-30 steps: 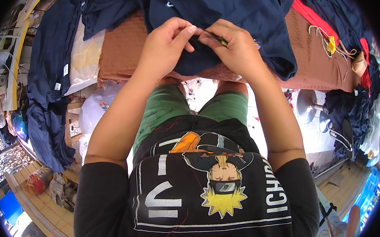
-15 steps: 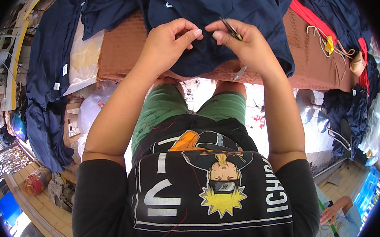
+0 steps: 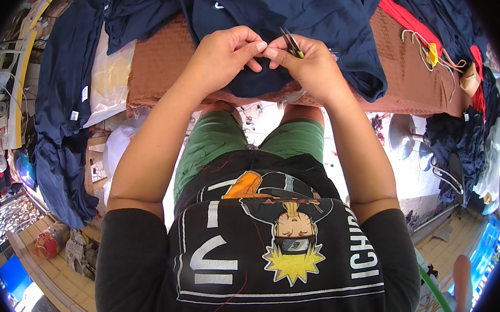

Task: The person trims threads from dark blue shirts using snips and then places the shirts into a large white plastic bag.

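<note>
The left hand (image 3: 228, 56) pinches thumb against forefinger, anything between them too small to tell. Just beside it, the right hand (image 3: 307, 64) grasps dark snips (image 3: 293, 43). Beneath both lies a navy garment (image 3: 283, 10) on the brown-covered tabletop (image 3: 158, 62). Rightward lie a red strip (image 3: 413, 21) and pale cords (image 3: 416, 36).

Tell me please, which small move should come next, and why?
Perhaps the right hand should ease slightly away from the left hand: their fingertips appear to meet above the navy garment, and the pointed tool in the right hand aims away from them.
</note>
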A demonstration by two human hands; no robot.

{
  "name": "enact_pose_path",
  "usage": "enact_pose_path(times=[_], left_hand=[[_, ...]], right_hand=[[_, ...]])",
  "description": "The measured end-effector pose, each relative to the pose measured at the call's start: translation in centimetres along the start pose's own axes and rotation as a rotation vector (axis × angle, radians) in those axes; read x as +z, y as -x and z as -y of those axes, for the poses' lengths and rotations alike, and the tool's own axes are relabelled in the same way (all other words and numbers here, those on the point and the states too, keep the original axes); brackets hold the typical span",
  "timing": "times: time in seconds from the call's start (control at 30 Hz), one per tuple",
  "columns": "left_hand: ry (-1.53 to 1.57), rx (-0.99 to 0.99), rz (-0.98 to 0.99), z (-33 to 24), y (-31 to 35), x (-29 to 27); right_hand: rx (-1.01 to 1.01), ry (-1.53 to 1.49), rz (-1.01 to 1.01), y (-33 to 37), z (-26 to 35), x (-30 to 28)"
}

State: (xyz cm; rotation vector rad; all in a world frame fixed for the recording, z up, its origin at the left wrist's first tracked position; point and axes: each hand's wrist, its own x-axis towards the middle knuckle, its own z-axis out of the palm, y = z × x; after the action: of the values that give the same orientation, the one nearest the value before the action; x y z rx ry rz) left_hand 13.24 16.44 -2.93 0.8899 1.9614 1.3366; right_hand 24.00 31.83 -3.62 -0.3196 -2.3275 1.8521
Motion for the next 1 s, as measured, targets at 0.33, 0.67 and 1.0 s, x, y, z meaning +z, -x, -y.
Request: enact_pose_path(times=[0.33, 0.67, 1.0], left_hand=[[-0.083, 0.033, 0.092, -0.2, 0.2, -0.5], [-0.011, -0.004, 0.055, -0.2, 0.5, -1.1], [0.03, -0.011, 0.029, -0.5, 0.5, -0.5]], right_hand=[[0.112, -0.128, 0.048, -1.2, 1.6, -1.5], [-0.164, 0.243, -0.097, 1.3, 0.4, -2.1], [-0.164, 0.212, -0.005, 2.4, 0.2, -0.3]])
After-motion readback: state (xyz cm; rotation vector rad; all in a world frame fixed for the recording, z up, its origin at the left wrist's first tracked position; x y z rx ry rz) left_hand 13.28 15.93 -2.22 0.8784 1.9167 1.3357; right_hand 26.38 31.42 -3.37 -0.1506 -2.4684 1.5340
